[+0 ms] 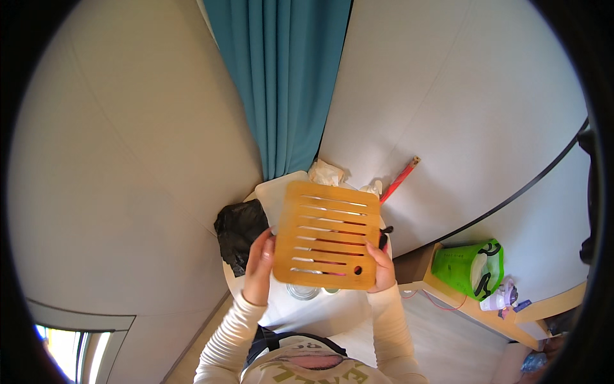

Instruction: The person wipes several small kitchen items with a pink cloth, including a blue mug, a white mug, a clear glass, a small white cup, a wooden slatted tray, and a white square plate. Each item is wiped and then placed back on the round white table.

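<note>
A slatted wooden board (pixel 326 235) with rounded corners and one round hole is held up over a white round table (pixel 288 312). My left hand (pixel 261 264) is at its left edge, thumb upward; whether the fingers grip it is partly hidden. My right hand (pixel 381 266) grips the lower right edge, thumb on the face. Left of the board lies a black plastic bag (pixel 240 233). Below its lower edge shows a round clear glass item (pixel 302 291). Behind it are a white tray or board (pixel 271 194), a crumpled pale packet (pixel 326 173) and a white bottle top (pixel 374 187).
A long red-wrapped item (pixel 400 179) leans by the wall behind the table. A teal curtain (pixel 292 86) hangs behind. At right, a wooden shelf unit (pixel 508 329) bears a green bag (pixel 460 269) and a white and purple bottle (pixel 499 301).
</note>
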Demonstrator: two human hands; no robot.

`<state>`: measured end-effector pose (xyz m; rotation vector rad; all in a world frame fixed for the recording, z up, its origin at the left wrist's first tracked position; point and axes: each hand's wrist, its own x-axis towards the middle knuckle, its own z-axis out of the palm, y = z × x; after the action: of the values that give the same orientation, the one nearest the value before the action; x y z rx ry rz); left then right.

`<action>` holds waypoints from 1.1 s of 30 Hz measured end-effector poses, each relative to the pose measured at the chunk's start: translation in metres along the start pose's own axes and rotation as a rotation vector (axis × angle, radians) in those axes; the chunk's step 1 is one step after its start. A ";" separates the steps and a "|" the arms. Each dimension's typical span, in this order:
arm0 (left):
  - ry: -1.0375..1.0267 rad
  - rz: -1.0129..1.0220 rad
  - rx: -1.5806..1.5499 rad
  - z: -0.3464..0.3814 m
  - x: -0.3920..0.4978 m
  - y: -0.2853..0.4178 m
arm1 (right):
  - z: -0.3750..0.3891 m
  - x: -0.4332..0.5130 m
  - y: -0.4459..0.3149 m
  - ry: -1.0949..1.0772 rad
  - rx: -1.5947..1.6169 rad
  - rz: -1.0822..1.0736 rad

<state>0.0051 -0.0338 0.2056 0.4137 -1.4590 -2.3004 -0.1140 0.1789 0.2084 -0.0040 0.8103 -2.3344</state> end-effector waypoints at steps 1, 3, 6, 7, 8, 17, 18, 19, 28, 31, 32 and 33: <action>-0.141 -0.193 -0.401 -0.007 -0.003 0.002 | 0.003 -0.004 0.005 -0.031 -0.060 -0.006; -0.116 -0.319 -0.524 -0.013 -0.021 0.006 | 0.010 -0.011 0.016 -0.041 -0.239 -0.051; -0.059 -0.372 -0.523 -0.011 -0.056 0.012 | 0.021 -0.017 0.025 -0.044 -0.172 -0.117; -0.047 -0.317 -0.566 -0.008 -0.069 0.014 | 0.026 -0.019 0.026 -0.006 -0.173 -0.174; -0.028 -0.263 -0.605 -0.006 -0.084 0.014 | 0.030 -0.022 0.024 0.022 -0.316 -0.346; -0.396 0.210 -0.918 0.000 -0.146 0.029 | 0.095 -0.084 0.077 -0.829 -1.775 -0.827; 0.141 0.098 -0.634 0.008 -0.155 0.029 | 0.101 -0.094 0.095 -0.863 -1.693 -0.830; 0.097 0.123 -0.636 0.008 -0.162 0.033 | 0.103 -0.110 0.109 -0.898 -1.716 -0.846; 0.088 0.190 -0.570 -0.022 -0.215 0.062 | 0.123 -0.093 0.130 -0.450 -1.840 -0.900; 0.140 0.248 -0.488 -0.044 -0.233 0.071 | 0.135 -0.113 0.162 -0.510 -1.922 -0.958; 0.154 0.249 -0.461 -0.053 -0.240 0.075 | 0.138 -0.132 0.180 -0.646 -1.757 -1.044; 0.186 0.204 -0.478 -0.061 -0.248 0.078 | 0.140 -0.154 0.196 -0.780 -1.733 -0.986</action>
<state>0.2637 0.0034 0.2610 0.3092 -0.7872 -2.2755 0.1505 0.0764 0.2444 -2.1725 2.2791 -1.1476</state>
